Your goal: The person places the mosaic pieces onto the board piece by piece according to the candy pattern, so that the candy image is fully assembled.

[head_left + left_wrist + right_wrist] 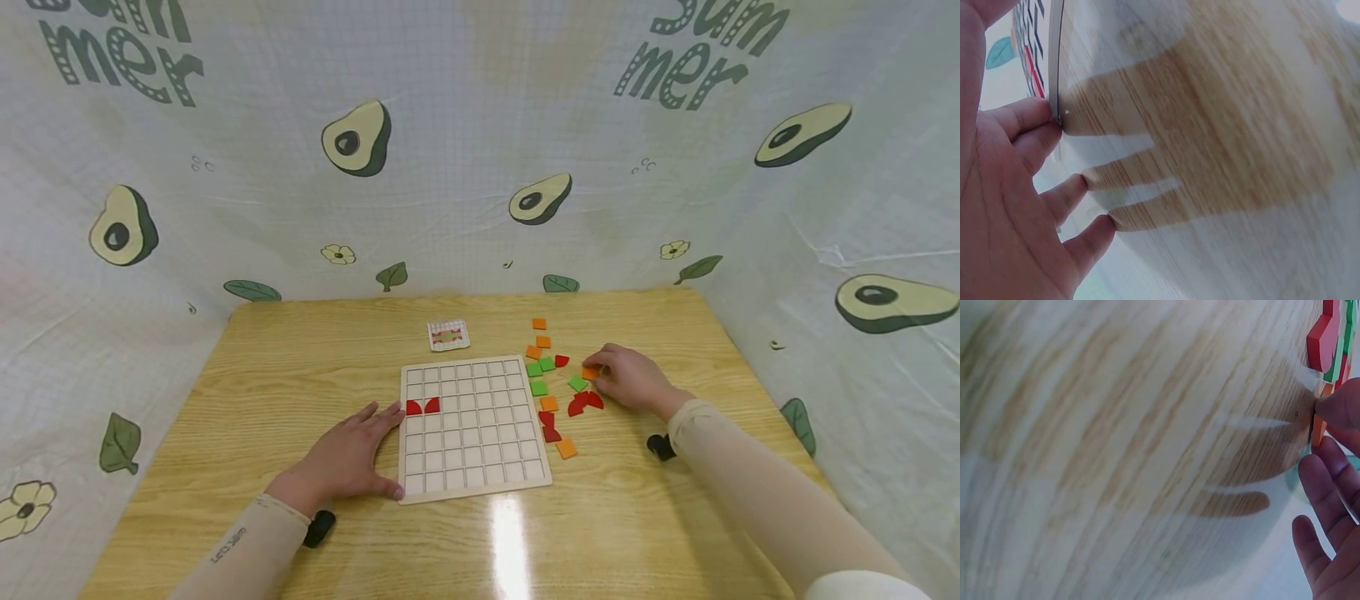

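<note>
By the right hand [633, 380], an orange square [590, 372] is pinched between thumb and finger near a green square [577, 383] and red pieces [595, 400] on the table [637, 533], while the left edge of the gridded board [480, 452] is touched by the left hand [341, 460], its fingers spread.

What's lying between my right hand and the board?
Loose red pieces, green squares and an orange square, seen in the head view.
</note>
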Demonstrator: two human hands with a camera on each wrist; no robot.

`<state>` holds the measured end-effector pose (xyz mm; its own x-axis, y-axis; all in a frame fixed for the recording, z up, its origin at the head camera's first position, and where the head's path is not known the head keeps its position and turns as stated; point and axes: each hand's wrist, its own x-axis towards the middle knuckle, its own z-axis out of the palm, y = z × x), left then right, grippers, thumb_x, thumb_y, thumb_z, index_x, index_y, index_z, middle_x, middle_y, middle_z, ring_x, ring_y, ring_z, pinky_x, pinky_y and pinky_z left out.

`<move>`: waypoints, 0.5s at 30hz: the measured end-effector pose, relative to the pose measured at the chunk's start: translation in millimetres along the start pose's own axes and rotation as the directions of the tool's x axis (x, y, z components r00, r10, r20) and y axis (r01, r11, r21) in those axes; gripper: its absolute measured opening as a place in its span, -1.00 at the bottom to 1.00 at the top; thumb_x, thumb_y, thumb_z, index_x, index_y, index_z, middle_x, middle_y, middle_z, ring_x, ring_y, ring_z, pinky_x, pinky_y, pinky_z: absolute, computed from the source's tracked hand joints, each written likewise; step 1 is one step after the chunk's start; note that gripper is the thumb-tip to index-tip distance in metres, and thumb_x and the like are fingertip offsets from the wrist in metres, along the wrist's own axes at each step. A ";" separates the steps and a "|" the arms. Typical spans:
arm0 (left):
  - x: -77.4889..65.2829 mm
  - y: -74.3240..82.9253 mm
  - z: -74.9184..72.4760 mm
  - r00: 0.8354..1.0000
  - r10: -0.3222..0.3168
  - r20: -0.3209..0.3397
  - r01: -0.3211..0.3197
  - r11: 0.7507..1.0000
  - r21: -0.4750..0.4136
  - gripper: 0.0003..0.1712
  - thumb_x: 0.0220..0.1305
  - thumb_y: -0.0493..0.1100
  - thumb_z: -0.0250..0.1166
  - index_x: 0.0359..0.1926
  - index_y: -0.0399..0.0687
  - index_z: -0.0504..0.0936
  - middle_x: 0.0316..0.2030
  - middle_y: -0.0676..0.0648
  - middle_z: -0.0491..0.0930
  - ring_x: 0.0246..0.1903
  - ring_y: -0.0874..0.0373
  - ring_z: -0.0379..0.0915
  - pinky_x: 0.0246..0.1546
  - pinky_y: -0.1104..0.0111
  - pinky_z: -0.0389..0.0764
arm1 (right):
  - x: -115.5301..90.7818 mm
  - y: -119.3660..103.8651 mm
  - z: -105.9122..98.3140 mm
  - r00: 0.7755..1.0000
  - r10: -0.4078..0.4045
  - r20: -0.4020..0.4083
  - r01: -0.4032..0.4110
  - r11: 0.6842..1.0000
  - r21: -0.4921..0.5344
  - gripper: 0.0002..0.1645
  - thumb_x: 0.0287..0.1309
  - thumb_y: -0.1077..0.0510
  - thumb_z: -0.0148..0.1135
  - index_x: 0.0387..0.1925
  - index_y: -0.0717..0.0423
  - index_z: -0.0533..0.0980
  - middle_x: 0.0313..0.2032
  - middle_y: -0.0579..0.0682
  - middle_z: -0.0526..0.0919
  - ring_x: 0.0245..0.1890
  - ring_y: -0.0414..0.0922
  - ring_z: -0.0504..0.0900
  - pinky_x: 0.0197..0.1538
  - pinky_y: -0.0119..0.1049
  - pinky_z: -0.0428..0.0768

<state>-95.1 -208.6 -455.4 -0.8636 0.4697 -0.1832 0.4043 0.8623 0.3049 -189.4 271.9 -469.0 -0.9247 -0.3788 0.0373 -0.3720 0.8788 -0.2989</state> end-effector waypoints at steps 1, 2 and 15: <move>0.2 0.0 0.1 1.000 0.000 -0.001 0.000 1.000 0.000 0.36 -0.26 0.53 0.49 0.50 -0.05 0.26 0.50 -0.03 0.16 0.47 -0.22 -0.04 0.30 -0.19 0.19 | -0.3 0.2 -0.5 1.000 0.001 0.001 -0.001 1.000 -0.001 -0.63 0.09 0.21 0.34 0.00 0.08 0.67 -0.21 -0.08 0.59 -0.30 -0.11 0.51 -0.14 -0.13 0.58; 0.5 -0.1 0.3 1.000 0.000 -0.001 0.000 1.000 0.002 0.37 -0.27 0.53 0.49 0.50 -0.05 0.26 0.50 -0.03 0.16 0.47 -0.22 -0.04 0.30 -0.19 0.19 | -0.8 0.3 -1.2 1.000 -0.001 0.001 0.001 1.000 -0.002 -0.62 0.09 0.22 0.34 -0.01 0.08 0.68 -0.21 -0.08 0.59 -0.31 -0.12 0.51 -0.15 -0.14 0.58; 1.7 -3.8 4.6 1.000 -0.002 0.002 0.002 1.000 0.011 0.38 -0.29 0.55 0.49 0.51 -0.01 0.26 0.50 0.01 0.14 0.47 -0.19 -0.04 0.31 -0.16 0.20 | -6.4 0.9 -10.6 1.000 0.024 -0.005 -0.024 1.000 0.014 -0.63 0.10 0.20 0.37 -0.01 0.08 0.68 -0.22 -0.06 0.59 -0.35 -0.11 0.49 -0.22 -0.17 0.54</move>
<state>-96.8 -210.2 -461.2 -0.8639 0.4682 -0.1856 0.4057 0.8653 0.2944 -184.7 278.2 -459.4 -0.9338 -0.3562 0.0345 -0.3485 0.8834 -0.3133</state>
